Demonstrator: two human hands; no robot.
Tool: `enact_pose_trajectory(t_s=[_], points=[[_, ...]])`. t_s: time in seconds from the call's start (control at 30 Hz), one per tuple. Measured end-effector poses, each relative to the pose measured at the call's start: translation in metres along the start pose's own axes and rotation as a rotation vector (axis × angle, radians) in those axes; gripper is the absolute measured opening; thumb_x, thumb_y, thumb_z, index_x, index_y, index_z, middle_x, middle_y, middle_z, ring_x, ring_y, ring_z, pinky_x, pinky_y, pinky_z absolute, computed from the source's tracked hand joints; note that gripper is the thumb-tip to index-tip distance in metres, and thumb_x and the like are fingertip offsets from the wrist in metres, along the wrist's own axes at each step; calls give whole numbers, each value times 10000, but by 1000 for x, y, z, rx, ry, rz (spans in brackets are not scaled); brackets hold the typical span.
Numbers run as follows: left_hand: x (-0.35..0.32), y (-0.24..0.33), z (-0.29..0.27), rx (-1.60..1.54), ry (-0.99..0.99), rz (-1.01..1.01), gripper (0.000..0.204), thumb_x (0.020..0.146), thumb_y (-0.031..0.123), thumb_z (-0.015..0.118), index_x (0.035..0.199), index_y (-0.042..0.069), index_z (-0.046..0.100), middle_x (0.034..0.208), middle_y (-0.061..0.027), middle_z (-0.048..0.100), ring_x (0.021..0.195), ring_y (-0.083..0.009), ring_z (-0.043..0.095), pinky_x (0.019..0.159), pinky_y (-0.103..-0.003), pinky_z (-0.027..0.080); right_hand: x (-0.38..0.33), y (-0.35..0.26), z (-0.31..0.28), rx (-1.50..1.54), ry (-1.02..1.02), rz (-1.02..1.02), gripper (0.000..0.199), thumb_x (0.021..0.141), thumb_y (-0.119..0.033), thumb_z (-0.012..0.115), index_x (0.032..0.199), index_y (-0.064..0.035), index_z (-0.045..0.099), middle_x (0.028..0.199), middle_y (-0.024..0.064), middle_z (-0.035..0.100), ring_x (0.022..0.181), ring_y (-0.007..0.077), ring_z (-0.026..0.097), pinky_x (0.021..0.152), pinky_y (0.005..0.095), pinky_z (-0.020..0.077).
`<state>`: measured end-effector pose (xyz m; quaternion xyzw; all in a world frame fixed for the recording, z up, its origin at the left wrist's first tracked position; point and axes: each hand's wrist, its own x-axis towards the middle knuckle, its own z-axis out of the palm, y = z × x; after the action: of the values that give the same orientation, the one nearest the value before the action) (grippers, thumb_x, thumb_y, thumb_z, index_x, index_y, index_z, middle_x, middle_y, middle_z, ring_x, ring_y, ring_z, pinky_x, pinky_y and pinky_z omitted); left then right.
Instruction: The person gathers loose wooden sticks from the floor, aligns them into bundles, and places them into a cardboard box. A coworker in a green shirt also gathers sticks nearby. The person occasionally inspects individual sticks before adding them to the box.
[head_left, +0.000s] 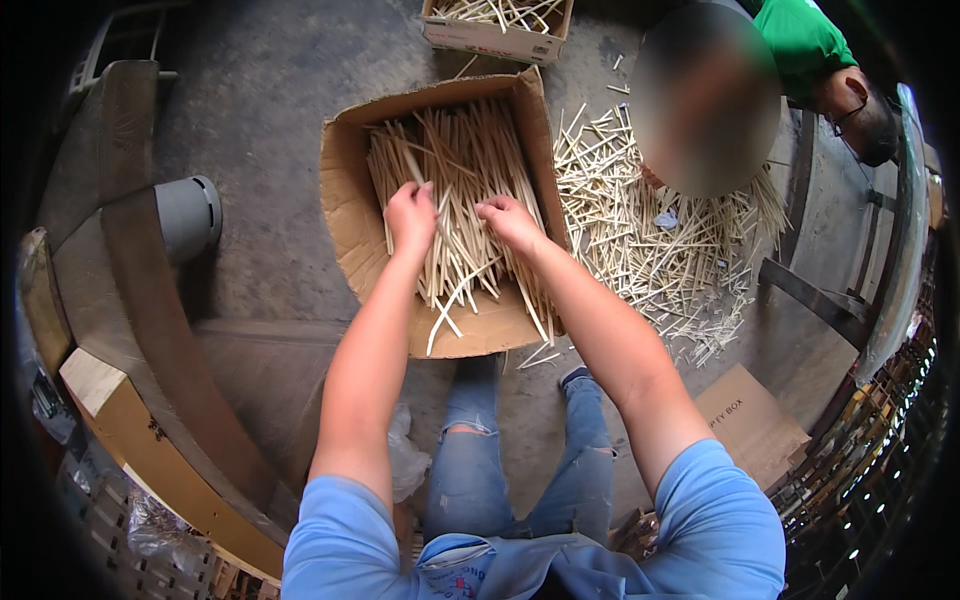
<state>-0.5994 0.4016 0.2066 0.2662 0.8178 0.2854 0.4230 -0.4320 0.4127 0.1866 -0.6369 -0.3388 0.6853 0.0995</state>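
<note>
- Grey concrete floor (pixel 270 90) is spreading beneath everything, with a curved brown bench (pixel 150 290) and a grey cylinder (pixel 188 218) standing over on the left.
- An open cardboard box (pixel 350 205) is sitting just ahead of the person's legs, and pale thin sticks (pixel 460 150) are filling much of it, lying mostly lengthwise, some crossing at the near end.
- The left hand (pixel 410 217) is closing narrowly over the sticks, pinching a pale one between thumb and fingers.
- The right hand (pixel 512 222) is hovering beside it with fingertips drawn close together; whether it is gripping a stick, I cannot tell.
- More loose sticks (pixel 610 230) are lying scattered on the floor, right of the box.
- A smaller box (pixel 490 40), also holding sticks, is standing beyond.
- A co-worker in a green shirt (pixel 805 40) is leaning in at upper right, partly hidden by a blurred patch.
</note>
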Motion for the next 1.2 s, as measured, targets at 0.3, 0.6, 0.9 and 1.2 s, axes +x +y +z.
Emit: enact_pose_trajectory(t_s=[0.3,0.6,0.9,1.2], points=[[9,3,109,774,-29,76,213,851,134,542,896,32,725,932,-252,685,881,-403,683,725,-460,572,-61,-3,-6,146,101,-258,260,911,-183,626,1093,2,616,991,73,645,907,153,589,831,271,475],[1,10,34,96,-251,-17,218,921,107,587,1094,-19,543,845,-126,666,614,-181,637,516,-292,522,-267,35,-73,493,169,-656,119,952,-57,553,997,36,613,846,90,668,785,152,657,721,297,539],[-219,56,92,4,22,608,174,993,99,514,1117,-14,560,908,-64,611,802,-117,564,716,-248,471,-323,384,-191,92,475,401,207,878,-235,657,929,-34,659,817,89,694,684,167,653,601,318,518],[-415,-69,197,198,-708,18,149,942,57,563,1079,15,604,856,-39,645,744,-92,606,633,-230,487,-315,458,-283,657,360,394,175,946,-217,592,968,-43,594,779,67,637,611,147,615,514,293,508]])
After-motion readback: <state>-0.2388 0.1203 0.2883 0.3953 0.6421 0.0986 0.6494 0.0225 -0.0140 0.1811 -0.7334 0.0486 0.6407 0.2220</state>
